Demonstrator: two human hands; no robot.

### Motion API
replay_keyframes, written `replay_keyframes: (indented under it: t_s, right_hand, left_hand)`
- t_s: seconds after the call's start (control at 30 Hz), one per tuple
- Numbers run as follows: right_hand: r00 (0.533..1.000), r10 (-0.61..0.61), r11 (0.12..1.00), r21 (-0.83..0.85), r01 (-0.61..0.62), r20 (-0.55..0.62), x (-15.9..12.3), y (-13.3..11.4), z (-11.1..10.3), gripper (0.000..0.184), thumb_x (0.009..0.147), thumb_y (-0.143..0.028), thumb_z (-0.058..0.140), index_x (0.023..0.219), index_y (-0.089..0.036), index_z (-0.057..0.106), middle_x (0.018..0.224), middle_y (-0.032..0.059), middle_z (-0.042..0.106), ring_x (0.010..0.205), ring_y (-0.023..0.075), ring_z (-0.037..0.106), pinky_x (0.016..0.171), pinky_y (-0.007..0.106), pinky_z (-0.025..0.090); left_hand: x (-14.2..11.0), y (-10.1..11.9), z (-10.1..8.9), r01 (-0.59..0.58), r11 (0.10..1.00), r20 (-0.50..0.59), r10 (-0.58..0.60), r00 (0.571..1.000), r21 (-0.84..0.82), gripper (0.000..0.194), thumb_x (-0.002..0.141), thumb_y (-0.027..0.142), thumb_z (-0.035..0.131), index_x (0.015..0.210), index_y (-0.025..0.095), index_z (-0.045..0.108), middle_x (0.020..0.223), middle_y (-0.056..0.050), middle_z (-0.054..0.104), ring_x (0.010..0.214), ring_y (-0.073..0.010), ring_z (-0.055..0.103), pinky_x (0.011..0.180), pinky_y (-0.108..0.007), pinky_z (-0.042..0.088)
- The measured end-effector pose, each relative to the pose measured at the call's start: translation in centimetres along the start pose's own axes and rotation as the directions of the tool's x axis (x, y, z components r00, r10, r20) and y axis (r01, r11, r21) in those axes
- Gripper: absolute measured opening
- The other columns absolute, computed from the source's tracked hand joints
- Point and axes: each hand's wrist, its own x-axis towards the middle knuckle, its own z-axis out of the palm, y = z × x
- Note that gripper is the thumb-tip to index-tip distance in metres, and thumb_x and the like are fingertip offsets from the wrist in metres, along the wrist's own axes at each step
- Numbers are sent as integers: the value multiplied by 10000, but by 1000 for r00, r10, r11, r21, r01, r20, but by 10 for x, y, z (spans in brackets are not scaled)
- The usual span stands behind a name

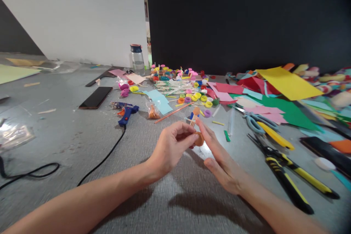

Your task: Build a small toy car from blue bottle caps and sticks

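Between the thumb and fingers of my left hand (175, 142) is a small round orange-brown disc (200, 139), perhaps clay. Thin pale sticks (192, 122) rise just beyond it, and a small orange round piece (196, 110) shows at their upper end. Whether sticks, disc and round piece are joined I cannot tell. My right hand (223, 162) is held close on the other side, its fingers stretched out and its thumb apart. Its fingertips come near the sticks and the disc; contact is unclear. A small blue piece (191, 116) is partly visible behind the sticks.
At left lie a blue glue gun (126, 112) with its cord and a black phone (95, 97). Coloured bottle-cap rings (197, 96) and a bag of orange material (153, 111) are beyond my hands. Scissors (255, 120), a yellow cutter (275, 136) and pliers (285, 170) lie right.
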Motion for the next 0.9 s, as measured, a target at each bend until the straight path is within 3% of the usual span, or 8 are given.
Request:
replay_keyframes:
  t_s: [0.13,0.2,0.27,0.33,0.47,0.63,0.9]
  right_hand:
    - [999,-6,1000,26,7,-42,1,1,0,637,1056,-500,351,1625,-322,125,1689,17,160,1549,263,145,1264,490,188]
    - [990,37,997,76,-27,-137,2,0,1,540,1058,-446,397,1578,-338,298,1616,42,341,1481,257,318,1201,467,335]
    - [967,102,988,141,-70,-233,4,-2,1,379,1046,-380,466,1421,-342,515,1422,50,539,1291,224,524,1038,387,493]
    - [948,157,976,192,-105,-278,6,-4,1,201,1024,-326,530,1189,-311,644,1190,30,624,1055,177,620,863,308,543]
    - [929,241,955,238,-176,-280,9,-9,1,104,996,-268,577,963,-245,673,977,7,635,848,138,627,730,265,522]
    - [902,302,935,279,-218,-308,11,-12,2,112,983,-274,594,932,-219,676,932,9,644,807,133,623,703,253,510]
    - [912,266,959,179,-218,-313,12,-13,4,113,978,-268,594,928,-200,670,906,26,672,830,161,654,737,282,520]
  left_hand:
    - [-1,1,0,2,1000,-4,-2,1000,5,81,871,207,689,859,144,640,766,-15,718,709,-110,657,673,-241,520]
    - [-2,0,1,1,1000,4,-1,1000,-3,76,874,197,686,865,142,635,766,-19,718,721,-112,665,684,-239,522]
    - [-4,-1,2,-12,1000,13,12,1000,-4,80,877,193,687,884,146,623,781,-16,716,741,-115,676,704,-240,529]
    - [-6,-3,1,-39,999,15,39,999,29,110,874,212,706,895,156,613,806,-6,705,766,-120,683,725,-246,539]
    - [-7,-7,-2,-114,975,44,108,993,190,129,902,287,698,917,170,647,854,-3,702,803,-128,688,759,-259,546]
    - [-7,-5,-5,-173,896,53,166,985,408,135,928,294,669,1008,186,668,925,-16,734,832,-140,696,769,-273,543]
    - [-7,-5,-8,-213,831,102,188,977,514,102,959,264,617,969,186,682,861,-10,748,769,-132,701,718,-255,527]
